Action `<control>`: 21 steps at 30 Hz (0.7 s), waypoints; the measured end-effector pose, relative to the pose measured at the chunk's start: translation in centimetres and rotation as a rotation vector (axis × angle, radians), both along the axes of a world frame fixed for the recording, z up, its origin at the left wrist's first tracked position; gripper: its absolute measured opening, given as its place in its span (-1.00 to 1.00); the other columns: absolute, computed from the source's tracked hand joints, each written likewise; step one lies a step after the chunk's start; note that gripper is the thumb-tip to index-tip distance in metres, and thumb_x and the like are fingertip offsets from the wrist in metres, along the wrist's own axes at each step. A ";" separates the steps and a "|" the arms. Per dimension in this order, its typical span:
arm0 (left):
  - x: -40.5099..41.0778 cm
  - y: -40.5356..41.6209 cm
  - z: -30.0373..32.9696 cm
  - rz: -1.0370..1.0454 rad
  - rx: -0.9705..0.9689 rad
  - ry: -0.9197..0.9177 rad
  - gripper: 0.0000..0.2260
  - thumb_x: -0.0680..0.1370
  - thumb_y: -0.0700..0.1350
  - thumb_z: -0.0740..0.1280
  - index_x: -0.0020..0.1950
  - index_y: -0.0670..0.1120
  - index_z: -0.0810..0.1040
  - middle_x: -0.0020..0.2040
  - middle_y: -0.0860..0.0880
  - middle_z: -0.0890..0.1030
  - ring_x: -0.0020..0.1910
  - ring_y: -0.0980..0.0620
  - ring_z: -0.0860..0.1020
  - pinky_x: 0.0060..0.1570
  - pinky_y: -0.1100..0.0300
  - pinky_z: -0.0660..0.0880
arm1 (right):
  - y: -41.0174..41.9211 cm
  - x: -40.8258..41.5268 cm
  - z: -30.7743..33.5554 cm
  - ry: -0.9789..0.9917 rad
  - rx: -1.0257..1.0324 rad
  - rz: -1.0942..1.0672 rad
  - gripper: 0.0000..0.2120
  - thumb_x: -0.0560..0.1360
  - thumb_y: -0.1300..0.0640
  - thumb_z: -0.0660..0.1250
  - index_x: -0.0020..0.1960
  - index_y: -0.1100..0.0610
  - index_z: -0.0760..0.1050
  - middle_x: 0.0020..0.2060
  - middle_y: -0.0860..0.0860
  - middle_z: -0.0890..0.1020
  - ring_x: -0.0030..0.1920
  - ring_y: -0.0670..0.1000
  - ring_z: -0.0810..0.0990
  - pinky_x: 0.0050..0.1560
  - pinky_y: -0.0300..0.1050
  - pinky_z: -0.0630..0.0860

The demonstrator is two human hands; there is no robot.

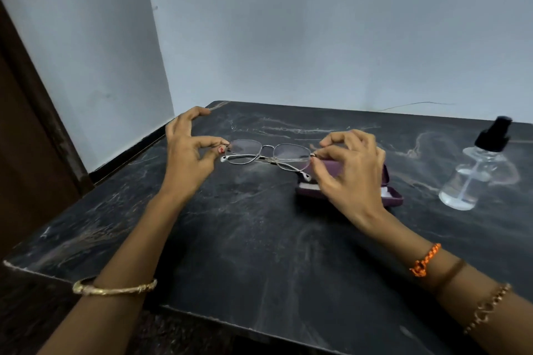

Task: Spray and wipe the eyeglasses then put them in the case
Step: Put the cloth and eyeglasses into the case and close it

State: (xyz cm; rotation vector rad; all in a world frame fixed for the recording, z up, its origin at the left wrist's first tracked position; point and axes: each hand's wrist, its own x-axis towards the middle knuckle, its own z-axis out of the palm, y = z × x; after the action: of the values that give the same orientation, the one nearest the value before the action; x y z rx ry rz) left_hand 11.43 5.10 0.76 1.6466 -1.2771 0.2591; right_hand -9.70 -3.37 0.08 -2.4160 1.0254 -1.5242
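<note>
While the folded eyeglasses (266, 155) hung just above the dark desk (259, 239), the left hand (187, 153) pinched one end and the right hand (350, 170) pinched the other, remaining fingers (184, 121) loosely spread. The open purple case (392, 194) lay under the right hand, the spray bottle (477, 168) well apart to its right.

The thin silver metal-framed eyeglasses (266, 155) look shiny; the black veined stone worktop (259, 239) matt; the clear plastic spray bottle (473, 179) glossy.

My right hand (350, 170) covers most of the open purple case (392, 196), so I can't see inside it. The spray bottle's black cap (494, 134) is blurred.
</note>
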 end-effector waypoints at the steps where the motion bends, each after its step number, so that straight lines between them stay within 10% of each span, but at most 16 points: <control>1: -1.1 -0.5 0.5 -0.018 -0.041 0.029 -0.90 0.41 -0.22 0.38 -0.11 -0.14 0.65 0.26 0.07 0.35 0.29 0.03 0.19 0.32 0.17 0.16 | -0.4 -1.0 0.4 -0.034 0.013 -0.002 -0.94 0.35 0.17 0.40 -0.27 0.14 0.62 -0.13 -0.03 0.58 0.07 0.07 0.39 -0.02 -0.14 0.10; 7: -6.5 -4.1 2.5 -0.119 -0.140 0.118 -0.90 0.40 -0.20 0.40 -0.13 -0.03 0.62 0.18 0.15 0.33 0.20 0.15 0.22 0.07 0.70 0.07 | -2.4 -6.6 1.4 -0.151 0.107 -0.005 -0.98 0.37 0.24 0.42 -0.22 0.20 0.63 -0.19 -0.05 0.52 -0.03 0.00 0.40 -0.05 -0.18 0.28; 21: -8.0 -5.8 0.1 -0.226 0.061 0.170 -0.82 0.34 -0.21 0.44 -0.12 0.01 0.61 0.16 0.14 0.39 0.25 0.05 0.27 0.21 0.13 0.23 | -5.0 -10.0 -0.4 -0.134 0.300 0.056 -0.87 0.39 0.21 0.39 -0.33 0.17 0.55 -0.28 -0.14 0.50 -0.19 -0.19 0.47 -0.24 -0.40 0.34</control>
State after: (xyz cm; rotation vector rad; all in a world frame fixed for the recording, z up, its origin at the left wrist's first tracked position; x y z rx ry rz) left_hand 3.42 -0.68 0.85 1.5237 -1.3363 -0.0565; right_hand -19.70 -8.33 -0.34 -2.0930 1.0635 -1.3804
